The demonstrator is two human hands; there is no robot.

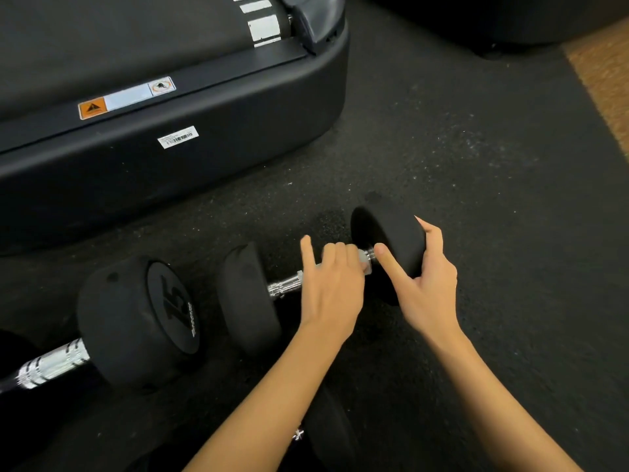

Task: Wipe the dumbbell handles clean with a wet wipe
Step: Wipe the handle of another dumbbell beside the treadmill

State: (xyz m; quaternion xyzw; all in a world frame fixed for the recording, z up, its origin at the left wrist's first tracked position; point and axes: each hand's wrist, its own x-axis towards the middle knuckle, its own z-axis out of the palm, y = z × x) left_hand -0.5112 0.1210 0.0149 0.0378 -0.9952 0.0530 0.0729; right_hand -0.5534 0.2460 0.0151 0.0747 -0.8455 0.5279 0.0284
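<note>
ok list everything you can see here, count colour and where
dumbbell: one, black ends and chrome handle, on the floor at centre, under both hands
second dumbbell: one, black end marked 15, chrome handle, at lower left
wipe: one, whitish, only a bit shows in the left grip on the handle
treadmill: one, black with stickers, at upper left
floor mat: one, black speckled, under everything
carpet: tan strip, at the right edge
left hand: curled round the handle
right hand: holding the right end
</note>
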